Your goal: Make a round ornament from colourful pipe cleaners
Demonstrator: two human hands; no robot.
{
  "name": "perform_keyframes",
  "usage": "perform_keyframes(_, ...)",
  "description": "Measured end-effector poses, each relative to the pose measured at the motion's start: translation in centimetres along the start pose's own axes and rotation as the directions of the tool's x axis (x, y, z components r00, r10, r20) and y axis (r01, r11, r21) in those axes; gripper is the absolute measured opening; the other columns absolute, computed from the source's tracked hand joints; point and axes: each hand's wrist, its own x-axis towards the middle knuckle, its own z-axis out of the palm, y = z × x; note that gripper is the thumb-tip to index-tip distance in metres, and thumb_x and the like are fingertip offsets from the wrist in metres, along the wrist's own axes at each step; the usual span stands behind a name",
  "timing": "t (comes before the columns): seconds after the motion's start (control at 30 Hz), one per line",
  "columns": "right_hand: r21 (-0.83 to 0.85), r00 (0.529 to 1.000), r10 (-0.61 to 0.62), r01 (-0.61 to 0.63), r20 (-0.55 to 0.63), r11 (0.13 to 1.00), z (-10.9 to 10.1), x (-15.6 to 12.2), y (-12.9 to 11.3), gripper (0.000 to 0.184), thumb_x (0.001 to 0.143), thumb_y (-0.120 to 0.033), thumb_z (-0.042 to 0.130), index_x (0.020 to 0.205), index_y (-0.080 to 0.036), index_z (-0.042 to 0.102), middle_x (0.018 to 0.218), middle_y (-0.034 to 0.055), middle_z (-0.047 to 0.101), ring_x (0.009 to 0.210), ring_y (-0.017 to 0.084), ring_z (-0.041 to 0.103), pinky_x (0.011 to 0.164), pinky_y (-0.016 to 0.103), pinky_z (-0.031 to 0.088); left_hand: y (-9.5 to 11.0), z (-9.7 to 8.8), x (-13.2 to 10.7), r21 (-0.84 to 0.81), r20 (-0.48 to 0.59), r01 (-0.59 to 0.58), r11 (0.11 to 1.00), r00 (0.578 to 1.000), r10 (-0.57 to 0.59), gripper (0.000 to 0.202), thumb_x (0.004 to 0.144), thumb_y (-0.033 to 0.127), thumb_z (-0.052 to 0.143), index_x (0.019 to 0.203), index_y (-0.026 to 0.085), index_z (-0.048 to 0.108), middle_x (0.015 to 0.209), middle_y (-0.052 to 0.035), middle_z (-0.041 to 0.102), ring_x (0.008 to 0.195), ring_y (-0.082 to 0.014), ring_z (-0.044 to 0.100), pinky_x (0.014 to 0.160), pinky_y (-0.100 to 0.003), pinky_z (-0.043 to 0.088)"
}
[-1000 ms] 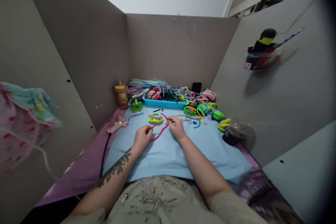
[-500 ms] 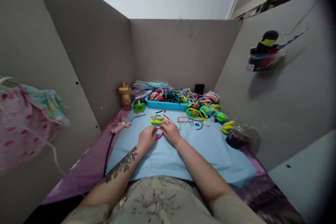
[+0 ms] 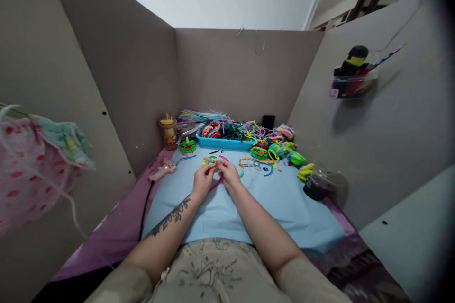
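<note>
On the blue-covered table [image 3: 291, 206], the two hands have come together: a second ago they were apart along the pink strand [image 3: 215, 184], now the fingertips meet just in front of the round green-and-yellow piece [image 3: 208, 160]. Half a second ago they were already close; since then they have come up nearer the piece and now partly cover it.

Left hand [image 3: 202, 181]: grip closed, thumb and fingers pinched on the strand. Right hand [image 3: 229, 175]: also pinched closed, no gap seen, apparently on the same strand; a speck of pink shows where the tips meet. Which bit each hand has is too small to tell. The rest of the strand curves below the hands on the cloth; another pink length shows above the right fingers.

Judgement: work has gone from handling the strand with hands spread to close two-handed finger work at one spot. Whether the strand touches the round piece, cannot tell; fingers block it.

Around, no change seen: blue tray [image 3: 227, 142] of coloured strands behind, green piece [image 3: 187, 146] left, orange strand [image 3: 249, 159] right, pink corded tool [image 3: 163, 170] at the left edge.
</note>
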Motion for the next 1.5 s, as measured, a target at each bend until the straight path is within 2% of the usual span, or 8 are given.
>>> perform_keyframes(0.07, -0.026, 1.0, -0.015, 0.015, 0.02, 1.0, -0.4, 0.0, 0.0, 0.03, 0.066, -0.047, 0.067, 0.07, -0.018, 0.061, 0.056, -0.0023, 0.055, 0.046, 0.01, 0.041, 0.044, 0.023, 0.031, -0.2, -0.2, -0.2, -0.032, -0.018, 0.005, 0.999, 1.0, -0.006, 0.022, 0.085, 0.03, 0.052, 0.095, 0.015, 0.065, 0.09, -0.0068, 0.067, 0.079, -0.0154, 0.06, 0.075, -0.027, 0.047)
perform_keyframes(0.13, -0.18, 0.986, -0.166, 0.169, 0.03, 0.969, -1.2, -0.3, -0.4, 0.021, 0.07, -0.04, 0.065, 0.074, -0.019, 0.065, 0.066, 0.0007, 0.061, 0.057, 0.014, 0.05, 0.053, 0.025, 0.039, -0.4, -0.4, -0.2, -0.001, -0.026, -0.001, 1.0, 1.0, 0.001, 0.021, 0.085, 0.03, 0.051, 0.093, 0.016, 0.065, 0.09, -0.0066, 0.066, 0.081, -0.0158, 0.06, 0.076, -0.027, 0.047)
perform_keyframes(0.27, -0.53, 0.864, -0.491, 0.47, 0.113, 0.706, -2.6, -0.8, -1.2, 0.013, 0.078, -0.027, 0.059, 0.082, -0.021, 0.069, 0.086, 0.0052, 0.064, 0.082, 0.019, 0.057, 0.076, 0.032, 0.045, -1.0, -0.8, 0.2, 0.113, -0.03, -0.012, 0.994, 0.999, 0.016, 0.02, 0.086, 0.027, 0.047, 0.082, 0.015, 0.064, 0.081, -0.0059, 0.062, 0.079, -0.016, 0.057, 0.074, -0.027, 0.044)
perform_keyframes(0.47, -0.611, 0.763, -0.564, 0.618, 0.315, 0.495, -2.8, -0.8, -0.8, 0.014, 0.082, -0.022, 0.057, 0.089, -0.023, 0.069, 0.09, 0.0057, 0.065, 0.091, 0.021, 0.056, 0.085, 0.037, 0.044, -2.6, -0.2, 0.5, 0.101, 0.034, 0.021, 0.995, 0.999, -0.025, 0.024, 0.087, 0.027, 0.043, 0.071, 0.016, 0.056, 0.069, -0.002, 0.055, 0.071, -0.0146, 0.052, 0.067, -0.025, 0.039)
perform_keyframes(0.63, -0.565, 0.73, -0.586, 0.665, 0.352, 0.489, -2.6, -0.9, -0.8, 0.011, 0.082, -0.022, 0.06, 0.084, -0.024, 0.07, 0.083, 0.0037, 0.065, 0.086, 0.019, 0.057, 0.083, 0.036, 0.045, -3.0, 0.1, 0.5, 0.029, 0.132, 0.026, 0.999, 0.991, -0.03, 0.025, 0.085, 0.026, 0.044, 0.065, 0.016, 0.053, 0.065, -0.0008, 0.053, 0.066, -0.0142, 0.049, 0.062, -0.025, 0.037)
perform_keyframes(1.0, -0.53, 0.756, -0.542, 0.649, 0.367, 0.546, -2.5, -1.1, -0.9, 0.01, 0.08, -0.016, 0.056, 0.076, -0.021, 0.065, 0.078, 0.0024, 0.062, 0.084, 0.018, 0.057, 0.079, 0.034, 0.045, -2.0, 0.0, 0.3, 0.04, 0.223, -0.031, 0.999, 0.975, 0.021, 0.018, 0.081, 0.018, 0.047, 0.067, 0.016, 0.059, 0.069, -0.0023, 0.06, 0.07, -0.0156, 0.054, 0.067, -0.026, 0.04)
perform_keyframes(1.3, -0.562, 0.791, -0.539, 0.596, 0.29, 0.573, -2.3, -1.2, -0.9, 0.009, 0.081, -0.02, 0.056, 0.075, -0.02, 0.063, 0.077, 0.0027, 0.06, 0.077, 0.017, 0.056, 0.072, 0.03, 0.046, -1.3, -0.1, 0.0, 0.07, 0.078, -0.027, 0.997, 0.997, 0.022, 0.014, 0.083, 0.021, 0.052, 0.079, 0.017, 0.064, 0.075, -0.0029, 0.062, 0.072, -0.0153, 0.056, 0.067, -0.026, 0.042)
perform_keyframes(1.5, -0.629, 0.768, -0.532, 0.619, 0.357, 0.47, -2.4, -1.1, -0.4, 0.011, 0.081, -0.02, 0.056, 0.078, -0.02, 0.066, 0.078, 0.0039, 0.063, 0.08, 0.019, 0.057, 0.083, 0.035, 0.043, -1.3, -0.4, 0.0, 0.198, 0.005, -0.082, 0.977, 0.997, 0.082, 0.016, 0.085, 0.022, 0.052, 0.079, 0.016, 0.064, 0.076, -0.0049, 0.059, 0.075, -0.0163, 0.055, 0.069, -0.027, 0.043)
